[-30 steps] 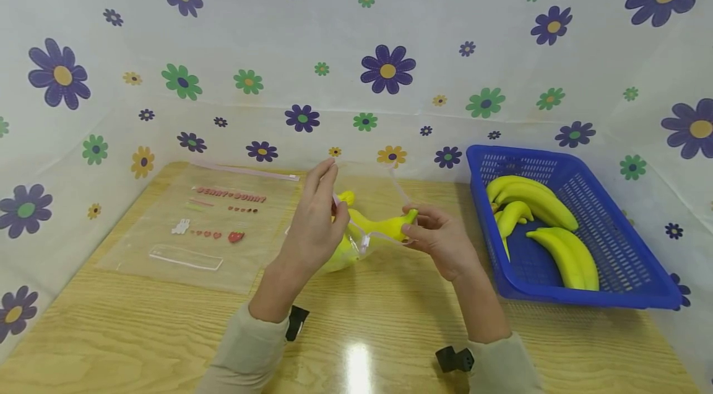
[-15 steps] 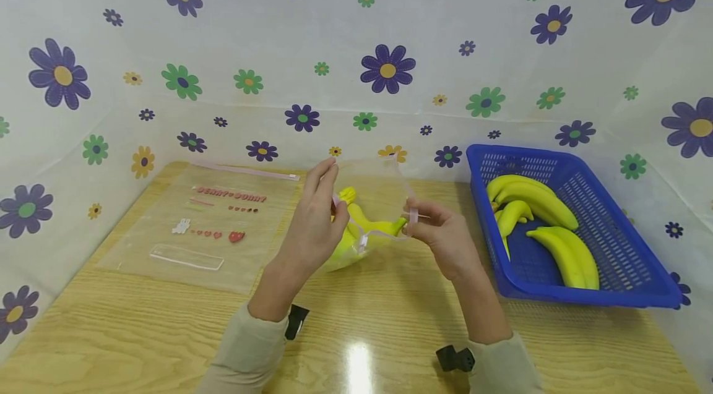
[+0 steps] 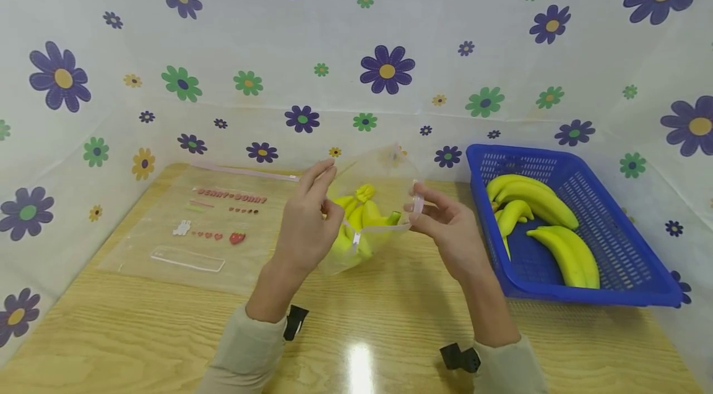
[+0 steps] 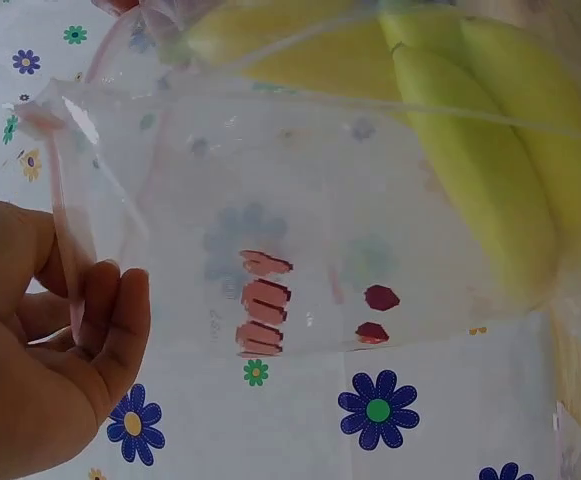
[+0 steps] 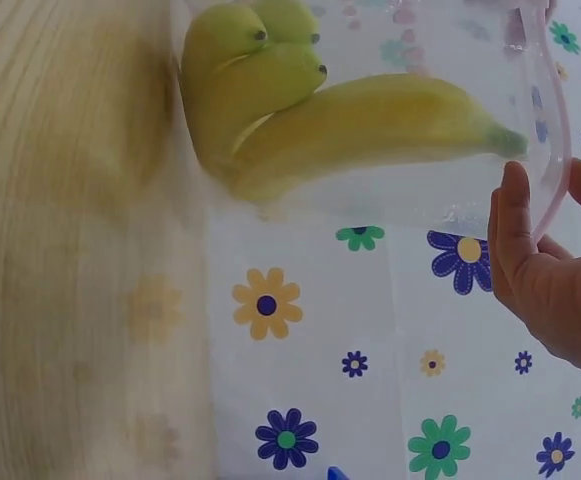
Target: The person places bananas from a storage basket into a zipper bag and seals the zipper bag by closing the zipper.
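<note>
Where the frame's lower edge begins, two pale sleeves (image 3: 239,341) reach up over the wood-grain desk (image 3: 401,332). Beyond them, left of centre, the left hand (image 3: 305,227) has its grip curled on the edge of a clear zip bag (image 3: 390,171); right of centre, the right hand (image 3: 451,233) pinches the opposite edge between thumb and fingers. Their grips draw the bag's mouth apart, its pale strip running crosswise between them, with a white slider (image 3: 356,239) at the near side, closer to the left hand.

Inside the bag, at the middle of the frame, lie bananas (image 3: 352,214). The relation that seems to matter most is between the right grip and the rightmost banana (image 3: 379,218): its stem end lies just left of those fingertips, so the right hand is nearer. That banana's long axis runs roughly level across the frame, stem pointing right. The others slant from a crown (image 3: 364,193) above down toward the lower left, toward the left hand's side.

At the left of the frame a printed bag (image 3: 217,221) lies flat. At the right stands a blue basket (image 3: 601,298) holding more bananas (image 3: 565,258). A flowered cloth (image 3: 312,81) hangs behind.
</note>
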A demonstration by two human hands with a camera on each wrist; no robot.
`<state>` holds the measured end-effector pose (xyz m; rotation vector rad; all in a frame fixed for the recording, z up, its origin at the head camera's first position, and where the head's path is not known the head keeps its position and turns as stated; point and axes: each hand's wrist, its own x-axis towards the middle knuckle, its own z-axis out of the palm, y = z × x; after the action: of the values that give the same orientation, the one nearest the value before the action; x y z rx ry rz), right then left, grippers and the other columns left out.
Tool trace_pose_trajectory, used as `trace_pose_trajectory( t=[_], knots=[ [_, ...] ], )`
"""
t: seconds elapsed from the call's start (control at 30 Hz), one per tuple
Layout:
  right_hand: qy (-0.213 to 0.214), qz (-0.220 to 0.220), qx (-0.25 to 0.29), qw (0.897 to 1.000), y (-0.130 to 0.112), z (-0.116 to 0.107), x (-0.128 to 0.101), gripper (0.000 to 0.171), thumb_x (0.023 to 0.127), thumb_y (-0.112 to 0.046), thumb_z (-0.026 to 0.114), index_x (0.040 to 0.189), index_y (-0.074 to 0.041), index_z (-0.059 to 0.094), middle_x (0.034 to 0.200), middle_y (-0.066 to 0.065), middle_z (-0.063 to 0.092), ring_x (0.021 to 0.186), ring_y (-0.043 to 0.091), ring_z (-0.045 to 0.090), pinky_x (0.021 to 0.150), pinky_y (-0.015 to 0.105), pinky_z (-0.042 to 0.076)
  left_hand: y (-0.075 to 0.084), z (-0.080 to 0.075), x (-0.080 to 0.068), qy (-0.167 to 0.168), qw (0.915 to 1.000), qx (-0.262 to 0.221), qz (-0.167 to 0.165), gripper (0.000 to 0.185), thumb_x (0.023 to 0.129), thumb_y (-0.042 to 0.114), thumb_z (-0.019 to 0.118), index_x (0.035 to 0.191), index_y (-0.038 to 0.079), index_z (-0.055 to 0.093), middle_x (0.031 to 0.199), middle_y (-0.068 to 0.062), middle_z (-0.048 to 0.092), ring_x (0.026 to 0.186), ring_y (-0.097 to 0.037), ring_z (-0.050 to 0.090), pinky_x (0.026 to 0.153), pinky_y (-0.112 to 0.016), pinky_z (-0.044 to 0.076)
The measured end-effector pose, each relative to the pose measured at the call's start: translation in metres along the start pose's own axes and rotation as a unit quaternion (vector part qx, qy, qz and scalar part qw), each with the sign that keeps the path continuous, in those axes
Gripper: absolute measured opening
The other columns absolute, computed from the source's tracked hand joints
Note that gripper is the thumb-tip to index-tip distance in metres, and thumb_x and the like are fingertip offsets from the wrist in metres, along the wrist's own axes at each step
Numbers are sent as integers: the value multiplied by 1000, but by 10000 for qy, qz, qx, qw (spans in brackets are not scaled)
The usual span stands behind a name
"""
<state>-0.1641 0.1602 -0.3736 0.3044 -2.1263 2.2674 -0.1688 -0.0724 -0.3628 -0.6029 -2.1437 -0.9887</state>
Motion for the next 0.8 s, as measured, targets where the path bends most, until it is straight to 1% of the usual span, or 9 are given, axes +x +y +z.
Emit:
trace_pose_trajectory(
  t=[0.1, 0.23, 0.37, 0.47, 0.63, 0.73, 0.8],
  knots=[
    [139, 5, -50, 9999, -3, -1, -2, 54, 92, 5, 61, 144, 2, 47, 141, 14, 51, 111, 18, 60, 88, 24, 55, -1, 1, 0, 354, 9993, -41, 132, 45, 79, -21, 56, 123, -16, 60, 133, -26, 57, 56, -15, 44, 53, -26, 47],
    [136, -22, 8, 9999, -3, -1, -2, 55, 92, 5, 60, 145, 1, 46, 141, 13, 50, 110, 18, 58, 88, 22, 53, 0, 1, 1, 459, 9987, -84, 206, 42, 79, -21, 57, 120, -17, 62, 132, -27, 58, 57, -16, 46, 54, -28, 50],
    [110, 48, -76, 9999, 0, -3, 1, 55, 93, 3, 59, 146, 1, 45, 142, 14, 49, 111, 18, 59, 88, 23, 54, 2, 1, 1, 362, 9990, -80, 233, 39, 79, -19, 58, 117, -17, 64, 132, -27, 58, 63, -19, 53, 57, -29, 53],
    [73, 262, -149, 9995, 4, -7, 4, 54, 96, -2, 60, 147, 0, 43, 146, 13, 46, 113, 22, 59, 87, 26, 55, 2, 2, -1, 232, 9994, -123, 221, 39, 80, -18, 58, 119, -17, 63, 133, -27, 57, 64, -21, 55, 59, -30, 54],
    [-41, 560, -258, 9981, 7, -10, 7, 56, 98, -10, 60, 150, -4, 40, 154, 10, 38, 125, 28, 52, 86, 30, 57, 2, 4, -3, 28, 9997, -186, 156, 41, 82, -17, 58, 123, -18, 59, 135, -27, 55, 61, -19, 52, 60, -30, 55],
    [-28, 581, -299, 9979, 6, -11, 6, 56, 98, -10, 60, 150, -6, 40, 152, 10, 40, 129, 30, 48, 86, 30, 57, 3, 5, -3, -37, 9999, -151, 59, 42, 82, -16, 59, 124, -18, 58, 136, -27, 54, 63, -18, 52, 62, -30, 55],
    [-32, 553, -355, 9978, 5, -11, 6, 57, 97, -9, 60, 150, -6, 40, 151, 12, 41, 130, 32, 47, 87, 31, 57, 3, 5, -3, -88, 9999, -134, -39, 43, 83, -15, 59, 126, -18, 57, 138, -27, 53, 65, -18, 53, 63, -30, 55]
  ],
)
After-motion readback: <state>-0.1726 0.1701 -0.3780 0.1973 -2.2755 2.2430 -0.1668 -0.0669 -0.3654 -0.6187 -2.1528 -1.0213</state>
